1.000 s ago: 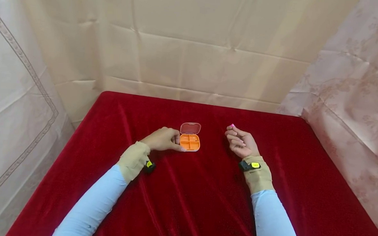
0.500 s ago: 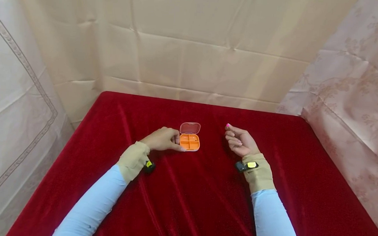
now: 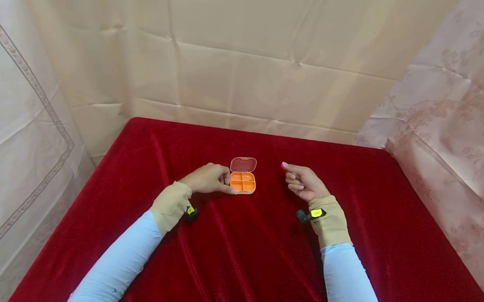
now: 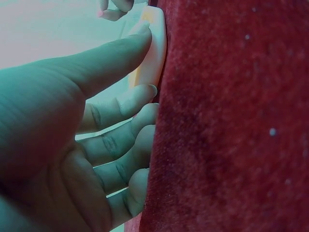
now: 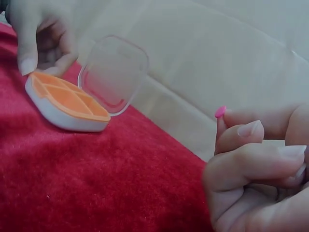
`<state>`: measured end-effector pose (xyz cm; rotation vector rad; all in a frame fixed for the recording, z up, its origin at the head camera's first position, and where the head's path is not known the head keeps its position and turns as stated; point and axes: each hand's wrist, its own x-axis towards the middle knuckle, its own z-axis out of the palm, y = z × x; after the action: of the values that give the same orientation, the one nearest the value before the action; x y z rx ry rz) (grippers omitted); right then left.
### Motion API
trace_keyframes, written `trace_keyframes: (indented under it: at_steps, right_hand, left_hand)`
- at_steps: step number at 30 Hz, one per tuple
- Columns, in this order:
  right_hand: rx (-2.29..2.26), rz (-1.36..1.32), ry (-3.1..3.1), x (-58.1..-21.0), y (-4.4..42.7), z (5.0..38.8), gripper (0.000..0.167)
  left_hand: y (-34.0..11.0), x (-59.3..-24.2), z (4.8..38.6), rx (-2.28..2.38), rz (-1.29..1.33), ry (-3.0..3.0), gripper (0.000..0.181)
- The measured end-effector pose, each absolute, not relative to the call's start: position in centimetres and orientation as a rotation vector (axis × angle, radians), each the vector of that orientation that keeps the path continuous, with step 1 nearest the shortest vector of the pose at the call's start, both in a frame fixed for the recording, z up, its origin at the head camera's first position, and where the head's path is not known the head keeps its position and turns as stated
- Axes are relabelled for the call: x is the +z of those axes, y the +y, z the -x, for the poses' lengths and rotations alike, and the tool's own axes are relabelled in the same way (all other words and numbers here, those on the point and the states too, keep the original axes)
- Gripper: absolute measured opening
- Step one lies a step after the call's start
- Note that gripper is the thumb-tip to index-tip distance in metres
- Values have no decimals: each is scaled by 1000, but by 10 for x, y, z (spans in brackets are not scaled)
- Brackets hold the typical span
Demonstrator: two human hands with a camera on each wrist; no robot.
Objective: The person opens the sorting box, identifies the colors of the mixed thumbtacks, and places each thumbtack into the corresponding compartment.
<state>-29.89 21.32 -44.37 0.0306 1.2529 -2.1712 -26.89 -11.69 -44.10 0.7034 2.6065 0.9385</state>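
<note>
An orange and white pill box (image 3: 242,182) lies on the red cloth, its clear lid (image 3: 243,164) standing up at the back. Its orange insert is split into several compartments. My left hand (image 3: 208,178) grips the box's left side, thumb at the near corner and forefinger along the edge; in the left wrist view the thumb (image 4: 116,60) covers part of it. To the right and off the cloth, my right hand (image 3: 306,181) pinches a small pink pill (image 5: 220,112) between thumb and forefinger. Its other fingers curl loosely. A gap separates this hand from the box.
Red velvet cloth (image 3: 269,262) covers the table under both hands. A beige curtain (image 3: 237,78) hangs behind the far edge, with a patterned curtain (image 3: 460,135) on the right and a white one (image 3: 26,112) on the left.
My right hand has shifted left, nearer to the pill box, and turned slightly with the pink pill in its pinch. The left hand and the box have stayed put.
</note>
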Motion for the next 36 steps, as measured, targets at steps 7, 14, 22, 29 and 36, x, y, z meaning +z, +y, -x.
trace_keyframes:
  at_steps: [7, 14, 22, 29, 36]
  right_hand:
    - [-2101, 38, 1457, -443, 209, 298, 31]
    - [-2075, 57, 1588, -442, 206, 298, 25]
    - [-2035, 81, 1691, -440, 203, 295, 22]
    - [-1990, 101, 1756, -440, 201, 293, 15]
    - [-1959, 120, 1782, -442, 200, 292, 13]
  left_hand:
    - [-117, -441, 269, 934, -700, 2607, 31]
    - [-118, -441, 269, 929, -699, 2611, 32]
    - [-117, -440, 268, 928, -699, 2614, 32]
    - [-116, -440, 269, 923, -707, 2617, 32]
    - [-116, -441, 269, 930, -714, 2610, 32]
